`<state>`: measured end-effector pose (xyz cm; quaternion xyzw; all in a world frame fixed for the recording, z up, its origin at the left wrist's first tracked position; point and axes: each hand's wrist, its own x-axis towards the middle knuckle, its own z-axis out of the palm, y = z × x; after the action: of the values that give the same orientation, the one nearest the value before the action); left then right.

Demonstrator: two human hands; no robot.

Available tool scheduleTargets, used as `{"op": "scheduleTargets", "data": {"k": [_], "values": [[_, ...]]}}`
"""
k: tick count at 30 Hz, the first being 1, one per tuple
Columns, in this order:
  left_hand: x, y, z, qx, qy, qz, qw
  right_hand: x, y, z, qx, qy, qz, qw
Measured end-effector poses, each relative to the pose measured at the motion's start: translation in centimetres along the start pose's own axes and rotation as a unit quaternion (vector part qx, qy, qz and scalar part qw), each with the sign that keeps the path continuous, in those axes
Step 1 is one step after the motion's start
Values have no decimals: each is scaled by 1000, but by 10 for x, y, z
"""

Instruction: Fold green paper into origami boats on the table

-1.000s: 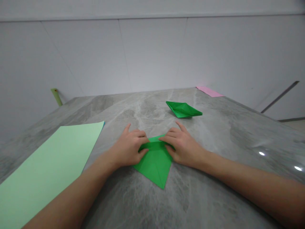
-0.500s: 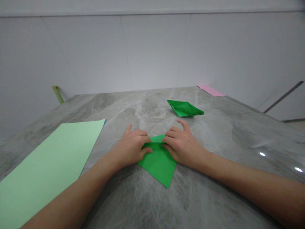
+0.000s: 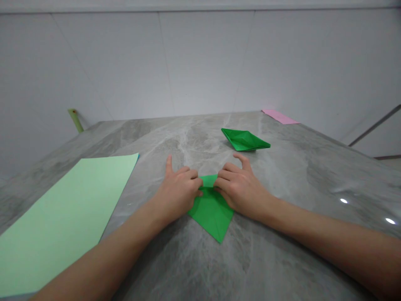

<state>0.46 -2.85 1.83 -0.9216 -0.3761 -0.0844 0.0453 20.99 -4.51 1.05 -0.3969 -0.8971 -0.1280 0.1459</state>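
Head view shows the green sheet on the near part of the counter, between both hands, one corner pointing near. The left hand has its grip pinching the sheet's left side by a crosswise crease; the right hand pinches the right side, its thumb mostly hidden. The step in hand looks like shaping that fold; the next move probably calls for even pressure along it, edges aligned. Far right sits a folded green piece, apart from both hands.
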Motion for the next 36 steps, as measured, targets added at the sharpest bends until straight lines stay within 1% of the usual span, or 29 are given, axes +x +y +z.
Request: {"op": "scheduleTargets", "data": {"k": [2, 7, 9, 11, 15, 23, 26, 31, 34, 36], "values": [[1, -2, 1, 14, 15, 9, 1000, 1, 2, 1, -13, 10, -6, 1000], [7, -10, 6, 88, 89, 66, 990, 3, 5, 7, -46, 30, -9, 998], [9, -9, 6, 97, 100, 73, 987, 4, 5, 8, -51, 39, -9, 998], [9, -6, 6, 82, 86, 66, 991, 4, 5, 10, -49, 39, -14, 998], [6, 3, 4, 48, 47, 32, 997, 3, 6, 12, -35, 14, -25, 999], [6, 15, 7, 37, 53, -7, 998, 3, 0, 6, 4, -65, -24, 998], [5, 16, 7, 30, 51, -4, 998, 3, -6, 4, -5, -82, -16, 997], [3, 19, 3, 44, 40, 10, 998, 0, -14, 4, -25, -86, -21, 996], [4, 20, 2, 56, 41, 22, 997, 1, -18, 2, -36, -92, -28, 995], [5, 21, 4, 65, 52, 36, 996, 2, -20, -1, -38, -103, -27, 994]]}}
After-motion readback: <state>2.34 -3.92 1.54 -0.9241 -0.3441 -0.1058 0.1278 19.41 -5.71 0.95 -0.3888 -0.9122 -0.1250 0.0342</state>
